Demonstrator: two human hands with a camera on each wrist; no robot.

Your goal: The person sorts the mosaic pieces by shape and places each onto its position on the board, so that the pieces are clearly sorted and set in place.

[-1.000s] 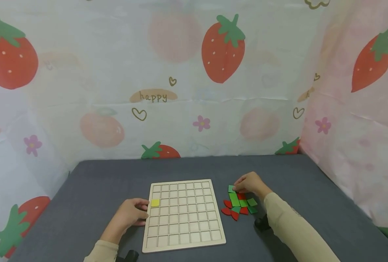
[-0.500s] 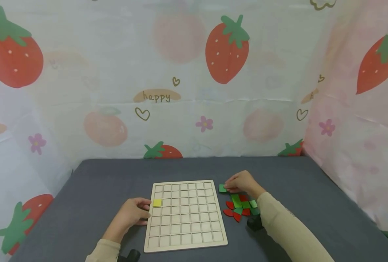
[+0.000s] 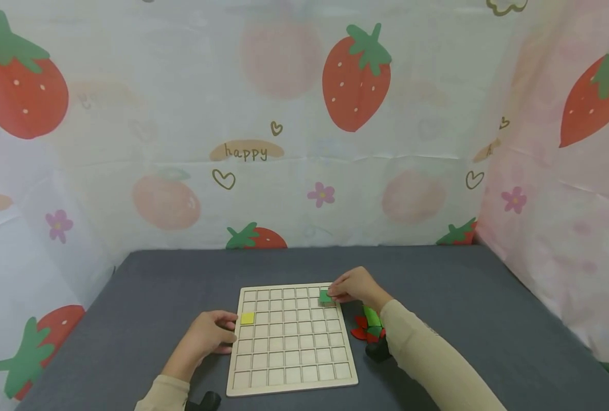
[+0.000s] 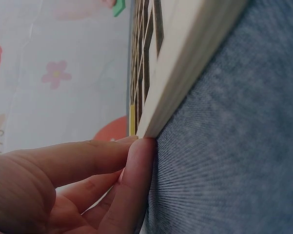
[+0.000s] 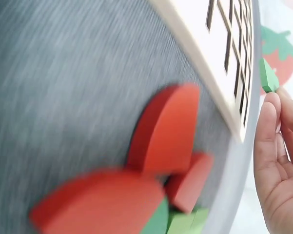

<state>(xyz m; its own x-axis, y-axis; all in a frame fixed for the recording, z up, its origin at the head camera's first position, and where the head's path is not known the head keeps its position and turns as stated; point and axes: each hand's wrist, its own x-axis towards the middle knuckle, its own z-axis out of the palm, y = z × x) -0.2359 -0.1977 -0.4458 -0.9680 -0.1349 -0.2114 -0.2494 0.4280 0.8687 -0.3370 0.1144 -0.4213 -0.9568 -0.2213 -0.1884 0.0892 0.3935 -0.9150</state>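
A pale wooden grid board (image 3: 292, 342) lies on the dark cloth, with one yellow square tile (image 3: 247, 318) in its left column. My left hand (image 3: 208, 335) rests at the board's left edge; its thumb and fingertips touch the rim, spaced apart along it. Between thumb and fingers my right hand (image 3: 358, 285) pinches a green square tile (image 3: 324, 295) over the board's far right corner. In the right wrist view that green tile (image 5: 268, 76) is held up at the fingertips, tilted, beyond the board's edge.
Right of the board lies a loose group of pieces: red quarter-rounds (image 3: 358, 333) and green ones, including a light green piece (image 3: 372, 317). My right sleeve (image 3: 428, 354) covers part of the group. A printed fabric backdrop (image 3: 304, 114) stands behind the table.
My right hand has carried the green tile left, from the loose pieces to over the board's far right corner. The left hand stays at the board's edge.
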